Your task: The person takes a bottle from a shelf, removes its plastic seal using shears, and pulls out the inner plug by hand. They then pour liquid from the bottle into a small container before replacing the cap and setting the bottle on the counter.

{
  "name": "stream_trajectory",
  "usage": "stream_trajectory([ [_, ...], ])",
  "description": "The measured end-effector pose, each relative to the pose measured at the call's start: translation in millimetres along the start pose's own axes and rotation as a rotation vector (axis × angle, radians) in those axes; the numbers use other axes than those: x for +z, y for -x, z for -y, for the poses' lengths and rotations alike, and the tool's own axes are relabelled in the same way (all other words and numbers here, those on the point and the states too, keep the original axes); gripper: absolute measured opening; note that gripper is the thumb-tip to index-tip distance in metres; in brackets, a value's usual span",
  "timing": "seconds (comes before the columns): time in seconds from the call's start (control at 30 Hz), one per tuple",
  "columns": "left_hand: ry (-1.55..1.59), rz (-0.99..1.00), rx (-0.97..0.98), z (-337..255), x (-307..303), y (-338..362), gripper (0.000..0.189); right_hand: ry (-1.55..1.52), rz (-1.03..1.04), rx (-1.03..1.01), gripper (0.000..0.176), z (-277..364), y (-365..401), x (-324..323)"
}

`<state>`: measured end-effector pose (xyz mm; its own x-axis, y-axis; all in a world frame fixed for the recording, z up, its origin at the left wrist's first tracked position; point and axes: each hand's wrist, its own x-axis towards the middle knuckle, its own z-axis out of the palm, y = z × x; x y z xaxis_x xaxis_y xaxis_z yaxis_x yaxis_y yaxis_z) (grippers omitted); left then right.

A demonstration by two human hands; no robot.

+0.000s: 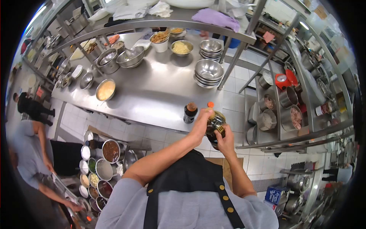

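A dark glass bottle (215,123) with a yellowish label is held up in front of my apron, tilted. My left hand (202,124) is closed round its upper part. My right hand (225,138) grips its lower side, fingers wrapped on it. Just beyond the bottle's top, an orange-red cap (211,104) shows; whether it belongs to this bottle or to another behind it I cannot tell. A second dark bottle with a brown cap (190,113) stands upright on the steel table's (152,95) near right corner, left of my hands.
Stacked steel bowls (209,71), a bowl of pale shreds (182,47) and a bowl of yellow liquid (106,90) sit on the table. An overhead shelf (160,23) crosses above. Racks stand at the right. A co-worker (32,152) is at the left beside several containers.
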<state>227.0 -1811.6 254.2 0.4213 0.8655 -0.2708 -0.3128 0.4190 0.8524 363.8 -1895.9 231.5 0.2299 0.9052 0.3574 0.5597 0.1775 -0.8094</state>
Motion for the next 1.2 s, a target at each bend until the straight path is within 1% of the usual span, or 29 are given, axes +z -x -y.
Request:
stream_trajectory([
  [0.03, -0.011, 0.017, -0.01, 4, -2, -1, 0.04, -0.015, 0.021, -0.002, 0.022, -2, 4, 0],
  [0.1, 0.047, 0.032, -0.089, 9, -4, 6, 0.039, 0.007, -0.009, -0.018, 0.021, -2, 10, -3],
  [0.13, 0.058, 0.047, -0.105, 7, -5, 11, 0.04, 0.006, 0.009, -0.002, 0.02, 1, 11, -6],
  [0.17, 0.018, 0.054, -0.145, 5, -9, 18, 0.048, -0.011, 0.046, -0.014, 0.02, 4, 11, -9],
  [0.23, 0.039, 0.067, -0.139, 7, -25, 35, 0.058, -0.045, 0.218, 0.091, 0.019, 5, 9, -15],
  [0.27, 0.059, 0.021, -0.129, 8, -36, 43, 0.058, -0.076, 0.275, 0.109, 0.019, -3, 11, -13],
  [0.3, 0.133, -0.017, -0.157, 9, -49, 54, 0.062, -0.088, 0.324, 0.103, 0.019, -6, 12, -10],
  [0.33, 0.21, -0.054, -0.183, 11, -62, 67, 0.066, -0.141, 0.416, 0.16, 0.02, -9, 14, -6],
  [0.37, 0.232, -0.094, -0.173, 20, -81, 80, 0.066, -0.19, 0.504, 0.219, 0.021, -11, 16, -2],
  [0.43, 0.191, -0.261, -0.13, 60, -135, 103, 0.064, -0.249, 0.6, 0.233, 0.021, -24, 25, 18],
  [0.5, 0.037, -0.499, -0.153, 123, -195, 127, 0.058, -0.346, 0.688, 0.268, 0.021, -27, 32, 43],
  [0.53, -0.055, -0.611, -0.201, 145, -215, 141, 0.055, -0.245, 0.743, 0.202, 0.02, -34, 38, 56],
  [0.57, -0.145, -0.721, -0.255, 169, -233, 155, 0.052, -0.237, 0.774, 0.187, 0.02, -39, 45, 70],
  [0.63, -0.597, -0.872, -0.139, 239, -275, 186, 0.05, -0.223, 0.827, 0.23, 0.019, -51, 60, 105],
  [0.67, -0.626, -0.869, -0.169, 264, -287, 201, 0.049, -0.197, 0.914, 0.284, 0.019, -65, 68, 123],
  [0.7, -0.655, -0.866, -0.199, 286, -297, 214, 0.049, -0.187, 0.941, 0.272, 0.019, -77, 81, 145],
  [0.77, -0.893, -0.883, -0.245, 340, -313, 238, 0.046, -0.347, 0.925, 0.345, 0.02, -103, 106, 190],
  [0.8, -0.868, -0.897, -0.254, 362, -316, 246, 0.046, -0.343, 0.994, 0.41, 0.02, -113, 116, 212],
  [0.83, -0.917, -0.901, -0.307, 381, -317, 253, 0.047, -0.326, 1.015, 0.415, 0.02, -121, 126, 236],
  [0.87, -0.966, -0.898, -0.361, 400, -318, 259, 0.047, -0.298, 1.04, 0.488, 0.02, -131, 138, 259],
  [0.9, -0.947, -0.895, -0.372, 411, -321, 261, 0.047, -0.27, 1.058, 0.56, 0.02, -146, 151, 284],
  [0.97, -1.001, -0.865, -0.364, 424, -319, 266, 0.052, -0.203, 1.044, 0.558, 0.018, -200, 183, 337],
  [1.03, -0.966, -0.813, -0.372, 436, -326, 266, 0.053, -0.182, 1.029, 0.573, 0.016, -240, 200, 387],
  [1.1, -1.033, -0.762, -0.364, 442, -329, 267, 0.054, -0.088, 1.009, 0.675, 0.018, -254, 208, 431],
  [1.13, -1.01, -0.715, -0.449, 445, -330, 266, 0.055, -0.024, 0.987, 0.656, 0.017, -260, 213, 452],
  [1.17, -1.014, -0.7, -0.442, 447, -332, 265, 0.055, 0.009, 0.964, 0.608, 0.017, -266, 215, 473],
  [1.2, -1.033, -0.685, -0.474, 449, -336, 262, 0.056, 0.021, 0.936, 0.607, 0.018, -275, 218, 494],
])
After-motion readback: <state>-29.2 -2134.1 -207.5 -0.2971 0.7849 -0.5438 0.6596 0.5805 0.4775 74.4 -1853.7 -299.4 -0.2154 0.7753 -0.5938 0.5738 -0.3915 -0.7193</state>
